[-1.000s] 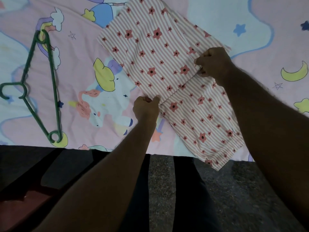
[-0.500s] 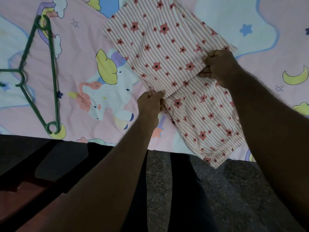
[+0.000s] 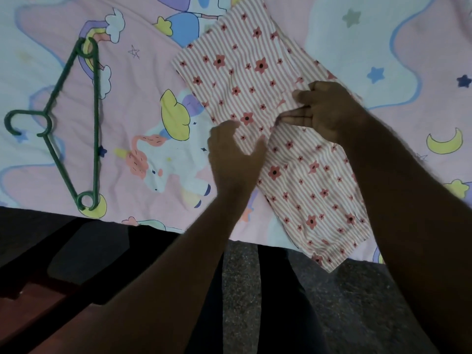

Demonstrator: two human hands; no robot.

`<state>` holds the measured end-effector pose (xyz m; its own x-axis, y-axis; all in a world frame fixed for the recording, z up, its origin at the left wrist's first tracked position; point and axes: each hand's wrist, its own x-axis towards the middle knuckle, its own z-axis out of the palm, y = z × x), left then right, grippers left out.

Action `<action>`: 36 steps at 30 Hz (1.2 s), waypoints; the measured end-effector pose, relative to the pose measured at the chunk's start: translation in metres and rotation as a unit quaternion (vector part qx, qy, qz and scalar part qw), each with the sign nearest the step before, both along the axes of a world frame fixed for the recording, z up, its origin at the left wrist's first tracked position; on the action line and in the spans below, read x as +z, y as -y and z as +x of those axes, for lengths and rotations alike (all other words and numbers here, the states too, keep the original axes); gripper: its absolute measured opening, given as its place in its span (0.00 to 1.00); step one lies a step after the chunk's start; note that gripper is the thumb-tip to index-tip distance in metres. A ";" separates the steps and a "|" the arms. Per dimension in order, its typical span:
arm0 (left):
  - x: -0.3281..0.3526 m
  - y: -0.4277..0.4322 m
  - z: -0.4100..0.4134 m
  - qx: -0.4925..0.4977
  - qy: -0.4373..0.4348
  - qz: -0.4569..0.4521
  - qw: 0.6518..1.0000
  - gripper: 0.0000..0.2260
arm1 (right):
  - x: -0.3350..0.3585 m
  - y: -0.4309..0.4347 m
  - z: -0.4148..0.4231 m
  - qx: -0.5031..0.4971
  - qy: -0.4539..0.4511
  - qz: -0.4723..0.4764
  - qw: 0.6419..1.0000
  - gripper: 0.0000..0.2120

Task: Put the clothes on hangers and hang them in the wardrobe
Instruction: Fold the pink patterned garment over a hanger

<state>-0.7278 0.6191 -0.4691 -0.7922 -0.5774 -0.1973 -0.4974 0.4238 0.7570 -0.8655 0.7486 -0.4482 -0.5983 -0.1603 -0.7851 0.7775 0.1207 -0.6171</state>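
Precariously, the striped garment [image 3: 255, 80] lies folded on the bed [image 3: 143, 72], overhanging its edge; left hand [image 3: 233, 154] open, right hand [image 3: 321, 111] fingers straight; it could slide off; green hanger [image 3: 94, 118] waits apart.

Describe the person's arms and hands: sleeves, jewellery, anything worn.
Both forearms are bare as far as the frame shows, with no sleeves in view. The left hand and right hand carry no visible gloves, rings, watch or bracelets. The dim lighting would hide finer details.
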 end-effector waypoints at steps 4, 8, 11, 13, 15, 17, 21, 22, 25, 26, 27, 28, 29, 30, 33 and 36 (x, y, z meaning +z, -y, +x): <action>-0.004 -0.020 -0.027 -0.122 0.081 -0.080 0.986 0.28 | 0.017 0.015 -0.002 0.002 0.018 -0.034 0.999 0.01; -0.027 0.007 -0.034 -0.156 0.093 -0.116 0.977 0.17 | 0.028 0.016 -0.006 -0.047 -0.009 -0.055 0.997 0.04; -0.026 0.037 -0.015 -0.166 0.092 -0.116 0.975 0.14 | 0.023 0.008 -0.012 -0.091 -0.006 -0.013 0.996 0.03; -0.016 0.060 -0.017 -0.183 0.066 -0.108 0.975 0.14 | 0.018 0.012 -0.021 -0.085 0.014 0.019 0.996 0.04; 0.005 0.093 -0.042 -0.199 0.053 -0.120 0.971 0.16 | 0.023 0.033 -0.041 -0.050 0.014 0.037 0.998 0.04; 0.033 0.130 -0.087 -0.169 0.021 -0.137 0.976 0.17 | 0.041 0.060 -0.072 -0.045 -0.030 0.007 0.999 0.05; 0.094 0.170 -0.147 -0.013 -0.151 0.032 0.988 0.15 | 0.093 0.102 -0.117 -0.043 -0.166 -0.057 0.983 0.04; 0.101 0.168 -0.146 0.006 -0.187 0.079 0.979 0.15 | 0.100 0.105 -0.116 -0.041 -0.175 -0.043 0.983 0.04; 0.099 0.149 -0.122 0.011 -0.190 0.092 0.977 0.14 | 0.101 0.096 -0.102 -0.051 -0.153 -0.033 0.986 0.05; 0.095 0.141 -0.111 0.010 -0.176 0.071 0.982 0.12 | 0.099 0.089 -0.095 -0.055 -0.146 -0.037 0.987 0.05; 0.094 0.132 -0.099 0.004 -0.174 0.061 0.983 0.11 | 0.096 0.080 -0.089 -0.056 -0.144 -0.043 0.987 0.05; 0.091 0.123 -0.085 -0.005 -0.175 0.056 0.983 0.11 | 0.094 0.071 -0.081 -0.056 -0.141 -0.049 0.987 0.05; 0.090 0.113 -0.072 -0.017 -0.176 0.050 0.983 0.11 | 0.093 0.061 -0.073 -0.061 -0.138 -0.054 0.987 0.05; 0.087 0.103 -0.059 -0.032 -0.174 0.044 0.983 0.12 | 0.089 0.050 -0.064 -0.070 -0.134 -0.057 0.987 0.06; 0.064 0.071 -0.018 -0.103 -0.139 0.036 0.984 0.13 | 0.068 0.013 -0.028 -0.094 -0.120 -0.028 0.988 0.09; 0.028 0.039 0.018 -0.172 -0.084 0.017 0.981 0.12 | 0.028 -0.023 0.012 -0.133 -0.063 -0.001 0.989 0.04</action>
